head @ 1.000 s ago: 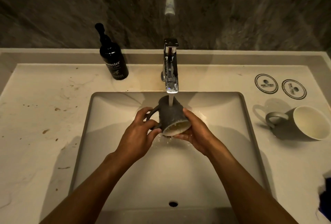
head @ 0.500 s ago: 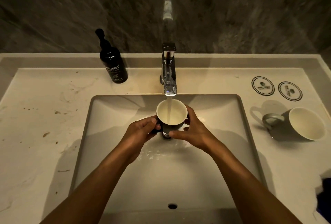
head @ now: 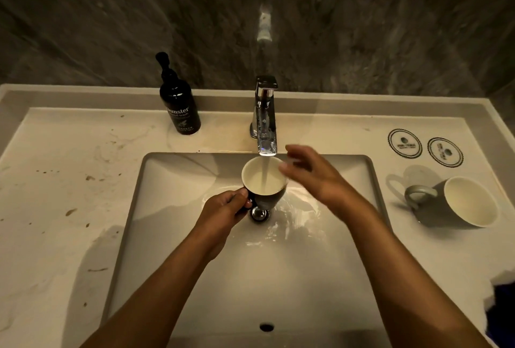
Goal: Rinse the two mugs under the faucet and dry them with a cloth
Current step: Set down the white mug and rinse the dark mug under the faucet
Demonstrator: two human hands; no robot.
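Observation:
A dark mug [head: 263,180] with a cream inside stands upright under the chrome faucet [head: 266,124], and running water pours into it. My left hand [head: 224,212] grips its handle over the sink basin [head: 348,250]. My right hand [head: 315,175] hovers just right of the mug's rim with fingers spread and relaxed, off the mug. A second grey mug [head: 457,202] lies tilted on the counter at the right, its mouth facing me. A dark blue cloth [head: 503,311] shows at the right edge, mostly cut off.
A black hand-wash pump bottle [head: 179,105] stands behind the basin at the left. Two round coasters [head: 425,147] lie at the back right of the speckled counter [head: 69,194]. The drain [head: 259,214] sits below the mug.
The mug went from mouth-down under the stream to upright and filling. My right hand has let go of it and lifted toward the faucet; my left hand keeps the handle.

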